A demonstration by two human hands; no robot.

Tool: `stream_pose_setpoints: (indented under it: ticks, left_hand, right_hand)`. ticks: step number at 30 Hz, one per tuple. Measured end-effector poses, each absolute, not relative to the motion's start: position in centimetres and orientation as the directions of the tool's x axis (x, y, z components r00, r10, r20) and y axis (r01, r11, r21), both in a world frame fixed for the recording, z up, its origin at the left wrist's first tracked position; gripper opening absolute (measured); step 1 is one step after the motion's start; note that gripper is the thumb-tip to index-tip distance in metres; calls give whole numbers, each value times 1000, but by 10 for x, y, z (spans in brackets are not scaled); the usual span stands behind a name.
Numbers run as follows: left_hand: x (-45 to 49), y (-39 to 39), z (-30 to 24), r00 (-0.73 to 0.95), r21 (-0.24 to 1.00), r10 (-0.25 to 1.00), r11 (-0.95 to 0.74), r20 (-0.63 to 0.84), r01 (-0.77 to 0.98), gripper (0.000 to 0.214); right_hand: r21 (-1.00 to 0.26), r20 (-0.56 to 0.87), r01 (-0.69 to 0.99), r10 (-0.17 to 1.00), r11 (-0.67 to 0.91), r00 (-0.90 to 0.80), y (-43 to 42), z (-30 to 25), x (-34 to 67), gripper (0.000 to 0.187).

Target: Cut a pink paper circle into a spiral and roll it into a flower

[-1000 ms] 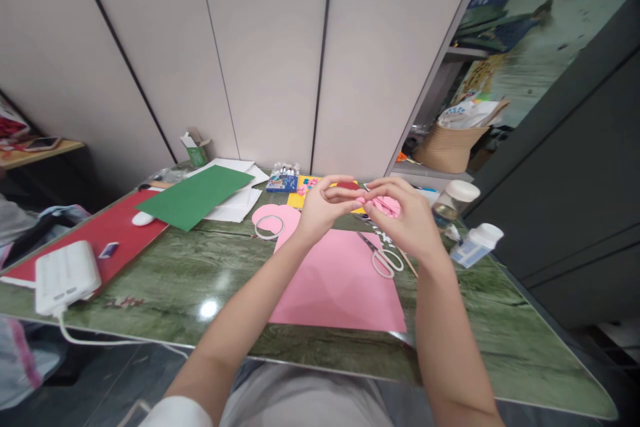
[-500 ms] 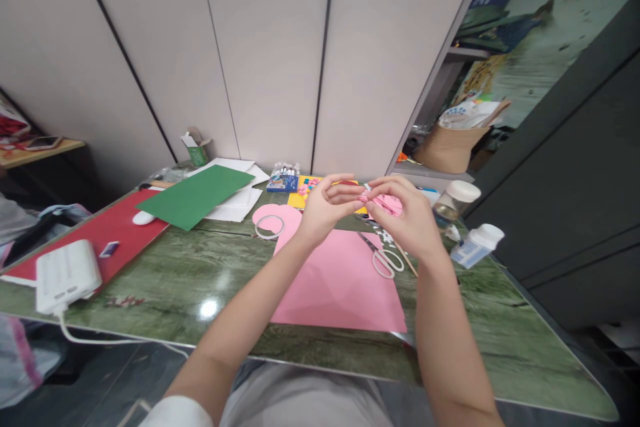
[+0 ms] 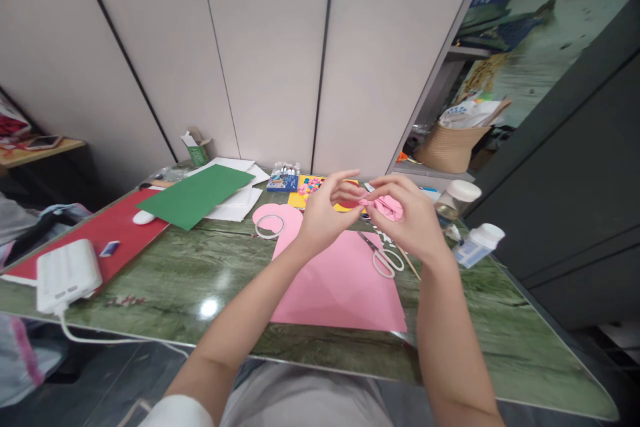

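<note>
My left hand (image 3: pixel 327 213) and my right hand (image 3: pixel 407 217) meet above the back of the table. Both pinch a small strip of pink paper (image 3: pixel 365 202) between thumb and index finger. Crumpled or folded pink paper (image 3: pixel 391 207) shows inside the curl of my right hand; whether it is one piece with the strip I cannot tell. Beneath the hands lies a flat pink sheet (image 3: pixel 340 287). White-handled scissors (image 3: pixel 385 263) rest on its right edge. Left of my left hand, a white ring (image 3: pixel 270 226) sits over a pink rounded cutout (image 3: pixel 293 213).
A green sheet (image 3: pixel 197 193) overlaps white papers and a red sheet (image 3: pixel 120 240) at left, with a white power bank (image 3: pixel 69 275) in front. Two lidded bottles, one clear (image 3: pixel 456 201) and one white (image 3: pixel 479 244), stand right. A blue box (image 3: pixel 283 181) is behind.
The pink paper has shifted slightly between my fingertips, and my left fingers have spread a little. The things lying on the table have stayed where they were.
</note>
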State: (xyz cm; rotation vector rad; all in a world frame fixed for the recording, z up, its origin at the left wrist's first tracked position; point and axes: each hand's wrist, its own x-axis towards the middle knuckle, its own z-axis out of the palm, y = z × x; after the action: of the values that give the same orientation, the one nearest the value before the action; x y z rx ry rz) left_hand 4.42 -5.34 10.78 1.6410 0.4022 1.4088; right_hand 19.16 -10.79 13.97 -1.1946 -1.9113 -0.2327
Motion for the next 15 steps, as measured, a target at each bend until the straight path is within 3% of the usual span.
stream_pose_setpoints:
  ticks: [6, 15]
  left_hand:
    - [43, -56, 111, 277, 817, 784, -453, 555, -357, 43]
    - [41, -52, 112, 329, 865, 845, -266, 422, -426, 41]
  right_hand:
    - [-294, 780, 788, 613, 541, -129, -107, 139, 190, 8]
    - [-395, 757, 745, 650, 538, -68, -102, 136, 190, 6]
